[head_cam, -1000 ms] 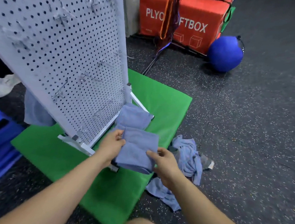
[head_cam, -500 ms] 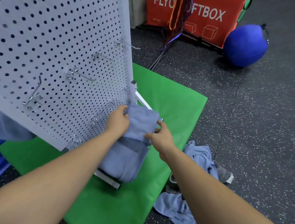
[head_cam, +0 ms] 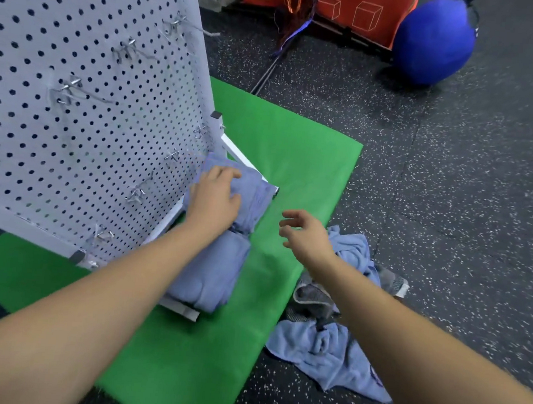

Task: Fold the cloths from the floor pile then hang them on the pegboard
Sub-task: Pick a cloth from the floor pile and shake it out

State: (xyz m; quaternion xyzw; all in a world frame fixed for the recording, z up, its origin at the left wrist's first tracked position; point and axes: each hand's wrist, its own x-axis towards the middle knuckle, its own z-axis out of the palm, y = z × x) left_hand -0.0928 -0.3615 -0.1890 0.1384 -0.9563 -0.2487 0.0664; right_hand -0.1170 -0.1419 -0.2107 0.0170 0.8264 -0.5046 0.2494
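Head view: your left hand rests flat on folded cloths at the pegboard foot, right hand loose and empty; floor pile unfolded, visible hooks bare.

Bare left grip and right grip, forearms unsleeved.

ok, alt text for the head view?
Left hand rests on a folded blue cloth at the foot of a white pegboard on a green mat; right hand hovers empty beside it. A second folded cloth lies nearer, and a loose pile sits on the floor to the right.
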